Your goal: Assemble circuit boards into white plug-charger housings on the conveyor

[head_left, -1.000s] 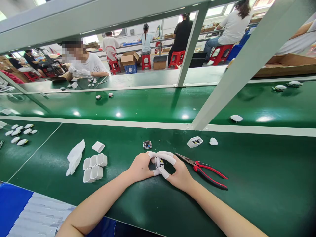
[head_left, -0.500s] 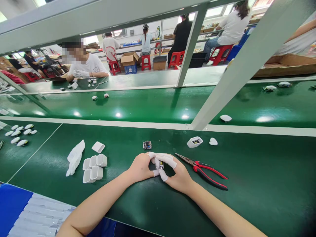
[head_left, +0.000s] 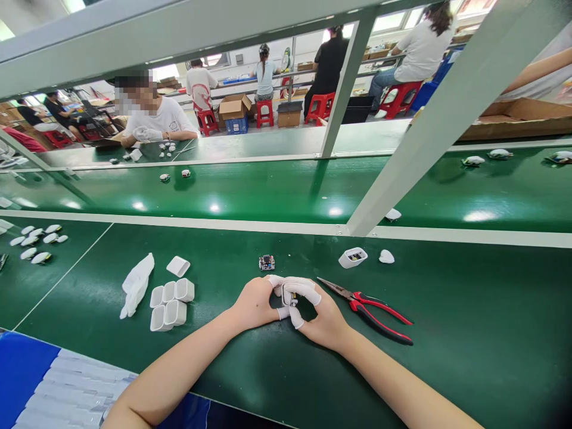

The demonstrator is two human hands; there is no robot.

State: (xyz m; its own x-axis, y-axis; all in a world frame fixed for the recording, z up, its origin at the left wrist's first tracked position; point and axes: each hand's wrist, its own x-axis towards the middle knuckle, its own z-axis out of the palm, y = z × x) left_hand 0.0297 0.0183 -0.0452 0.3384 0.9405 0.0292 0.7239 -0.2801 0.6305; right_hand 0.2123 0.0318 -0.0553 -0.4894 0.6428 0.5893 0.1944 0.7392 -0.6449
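Observation:
My left hand [head_left: 256, 302] and my right hand [head_left: 322, 313] meet over the green work surface, both wearing white finger cots. Between their fingertips is a small white plastic housing [head_left: 286, 296] with electronic parts showing at its opening; fingers cover much of it. Just beyond my hands lies a bare circuit board [head_left: 267, 262]. Red-and-black long-nose pliers [head_left: 369, 310] rest beside my right hand. Farther up stand another white housing [head_left: 353, 258] with parts inside and a small white cap [head_left: 386, 256].
Several white housings [head_left: 172, 307] and a crumpled white glove-like item [head_left: 136, 286] lie at left. White-capped assemblies [head_left: 40, 235] sit farther left. A green conveyor belt [head_left: 250, 190] runs behind a metal rail. A slanted metal post [head_left: 429, 131] rises at right; a co-worker [head_left: 156, 119] sits opposite.
The housing between my fingers has tilted slightly, and its inner parts show a little differently. My hands stay in place. Pieces on the conveyor have shifted left.

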